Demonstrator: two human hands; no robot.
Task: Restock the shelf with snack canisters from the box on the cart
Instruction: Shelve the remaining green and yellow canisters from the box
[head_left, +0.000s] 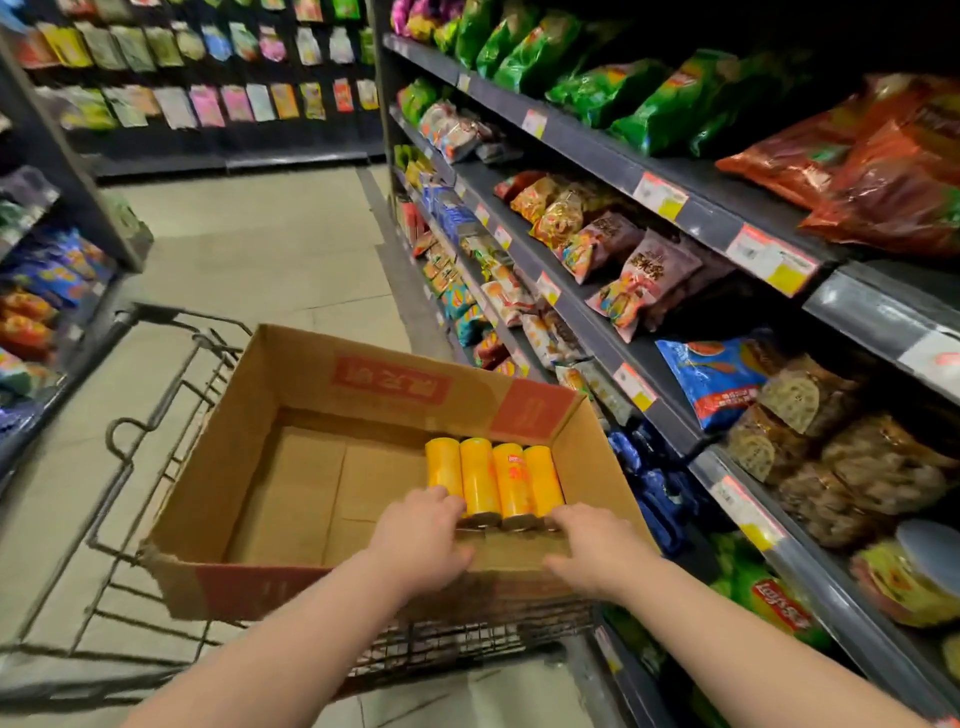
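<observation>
Canisters (480, 478) lie flat in box (322, 374), long axes pointing away.

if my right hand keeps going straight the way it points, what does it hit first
Most likely the near end of the rightmost yellow canister in the box; fingertips of the right hand sit about there, contact unclear.

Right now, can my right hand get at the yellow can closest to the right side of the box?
Probably yes. The right hand is inside the open box, its fingers at the near end of that can. Nothing lies on it, though the box wall sits close beside it.
</observation>
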